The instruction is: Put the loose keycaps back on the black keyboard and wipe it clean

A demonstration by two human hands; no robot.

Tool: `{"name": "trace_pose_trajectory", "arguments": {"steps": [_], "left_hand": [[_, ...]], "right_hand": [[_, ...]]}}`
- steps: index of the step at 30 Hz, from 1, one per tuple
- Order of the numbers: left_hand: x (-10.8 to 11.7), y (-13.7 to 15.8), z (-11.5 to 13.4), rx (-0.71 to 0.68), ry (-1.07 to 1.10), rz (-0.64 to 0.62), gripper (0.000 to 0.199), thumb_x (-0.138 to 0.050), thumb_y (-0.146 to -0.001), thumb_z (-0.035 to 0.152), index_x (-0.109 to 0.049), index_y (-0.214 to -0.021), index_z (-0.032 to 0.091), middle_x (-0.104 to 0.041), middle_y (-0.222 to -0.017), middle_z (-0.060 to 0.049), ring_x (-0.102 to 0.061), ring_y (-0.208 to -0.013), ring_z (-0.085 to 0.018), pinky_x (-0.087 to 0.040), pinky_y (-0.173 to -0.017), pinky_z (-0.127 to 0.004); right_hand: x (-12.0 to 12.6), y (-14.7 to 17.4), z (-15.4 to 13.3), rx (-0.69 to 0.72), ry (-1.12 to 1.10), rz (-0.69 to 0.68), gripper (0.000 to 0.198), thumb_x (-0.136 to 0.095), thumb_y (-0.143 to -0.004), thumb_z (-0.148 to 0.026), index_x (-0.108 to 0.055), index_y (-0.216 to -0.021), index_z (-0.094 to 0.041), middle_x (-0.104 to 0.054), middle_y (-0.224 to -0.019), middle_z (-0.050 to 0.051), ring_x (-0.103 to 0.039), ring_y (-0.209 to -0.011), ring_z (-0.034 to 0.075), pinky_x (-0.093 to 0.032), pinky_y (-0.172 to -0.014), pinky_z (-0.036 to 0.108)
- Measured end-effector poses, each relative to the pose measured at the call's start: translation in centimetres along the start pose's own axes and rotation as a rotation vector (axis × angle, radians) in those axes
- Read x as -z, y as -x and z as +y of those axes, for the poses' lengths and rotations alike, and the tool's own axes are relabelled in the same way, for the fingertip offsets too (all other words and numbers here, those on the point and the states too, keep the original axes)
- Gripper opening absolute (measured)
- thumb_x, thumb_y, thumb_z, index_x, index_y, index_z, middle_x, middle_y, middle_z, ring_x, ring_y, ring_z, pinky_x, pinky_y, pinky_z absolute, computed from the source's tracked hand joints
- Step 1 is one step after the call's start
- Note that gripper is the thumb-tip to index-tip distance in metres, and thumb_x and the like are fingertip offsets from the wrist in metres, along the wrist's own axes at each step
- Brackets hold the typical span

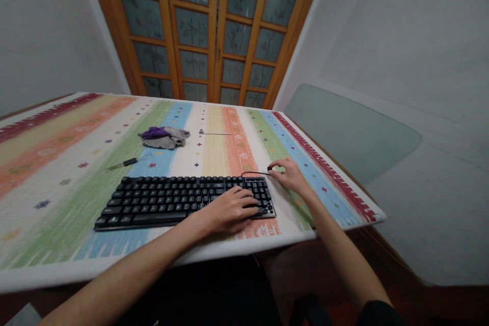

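Multicoloured, striped cloth-covered tabletop [51,175] bears a long black plastic keyboard [164,198] at seven o'clock, left hand [232,209] loosely spread over its three-o'clock end, right hand [289,175] pinching a thin black cable [255,172], best kept slack.

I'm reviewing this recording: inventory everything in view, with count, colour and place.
striped tablecloth: one, multicoloured, across the middle
keyboard: one, black, near the tablecloth's front edge
cable: one, black, by the keyboard's top right corner
slim tool: one, black and yellowish, beyond the keyboard's left end
bunched cloth: at least one, grey and purple, behind the tool
thin rod: one, dark, right of the cloth
glazed doors: one set, brown, background
pale panel: one, grey-green, right
walls: two, whitish, left and right
black clothing: bottom, count unclear
left hand: one, bare, on the keyboard
right hand: one, bare, holding the cable
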State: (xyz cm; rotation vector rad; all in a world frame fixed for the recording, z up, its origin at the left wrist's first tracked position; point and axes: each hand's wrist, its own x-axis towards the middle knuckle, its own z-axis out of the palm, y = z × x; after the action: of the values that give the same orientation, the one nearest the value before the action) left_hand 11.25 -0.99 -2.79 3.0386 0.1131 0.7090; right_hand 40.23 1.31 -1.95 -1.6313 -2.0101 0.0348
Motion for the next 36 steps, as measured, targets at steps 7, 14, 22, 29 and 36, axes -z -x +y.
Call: {"name": "trace_pose_trajectory", "arguments": {"steps": [7, 14, 22, 29, 36], "left_hand": [[0.1, 0.0, 0.1, 0.003, -0.001, 0.002, 0.022, -0.059, -0.091, 0.019, -0.065, -0.113, 0.017, -0.071, -0.119, -0.009, -0.058, -0.116, -0.026, -0.042, -0.099, -0.041], [0.0, -0.1, 0.3, 0.016, -0.004, -0.003, 0.029, -0.058, -0.092, 0.018, -0.064, -0.12, 0.016, -0.071, -0.114, -0.009, -0.058, -0.114, -0.025, -0.044, -0.097, -0.041], [-0.1, -0.4, 0.7, 0.006, -0.024, 0.003, 0.023, -0.054, -0.1, 0.023, -0.064, -0.119, 0.017, -0.07, -0.115, -0.01, -0.058, -0.113, -0.025, -0.045, -0.095, -0.039], [-0.3, -0.6, 0.9, -0.01, -0.054, 0.008, 0.026, -0.053, -0.099, 0.021, -0.062, -0.123, 0.016, -0.069, -0.116, -0.011, -0.057, -0.114, -0.026, -0.045, -0.096, -0.04], [-0.5, -0.6, 0.9, -0.019, -0.061, -0.013, 0.034, -0.058, -0.097, 0.022, -0.059, -0.13, 0.016, -0.067, -0.122, -0.012, -0.056, -0.118, -0.027, -0.045, -0.098, -0.042]], "right_hand": [[1.5, 5.6, -3.6, 0.206, -0.343, 0.044, 0.011, -0.073, -0.087, -0.033, -0.073, -0.094, -0.023, -0.075, -0.09, 0.005, -0.065, -0.089, 0.023, -0.052, -0.086, 0.039], [0.5, 9.2, -6.0, 0.304, -0.414, 0.018, 0.008, -0.073, -0.089, -0.027, -0.072, -0.096, -0.024, -0.076, -0.09, 0.005, -0.064, -0.086, 0.022, -0.054, -0.08, 0.04], [-0.3, 9.6, -6.3, 0.318, -0.336, 0.104, 0.005, -0.071, -0.091, -0.027, -0.074, -0.093, -0.025, -0.074, -0.091, 0.006, -0.065, -0.087, 0.023, -0.053, -0.081, 0.042], [-0.6, 9.8, -6.1, 0.336, -0.338, 0.134, 0.005, -0.07, -0.091, -0.023, -0.074, -0.094, -0.024, -0.074, -0.092, 0.005, -0.064, -0.087, 0.022, -0.052, -0.08, 0.041], [-0.5, 9.9, -6.3, 0.344, -0.29, 0.138, 0.006, -0.069, -0.091, -0.023, -0.074, -0.091, -0.025, -0.07, -0.092, 0.006, -0.062, -0.087, 0.022, -0.052, -0.081, 0.042]]}}
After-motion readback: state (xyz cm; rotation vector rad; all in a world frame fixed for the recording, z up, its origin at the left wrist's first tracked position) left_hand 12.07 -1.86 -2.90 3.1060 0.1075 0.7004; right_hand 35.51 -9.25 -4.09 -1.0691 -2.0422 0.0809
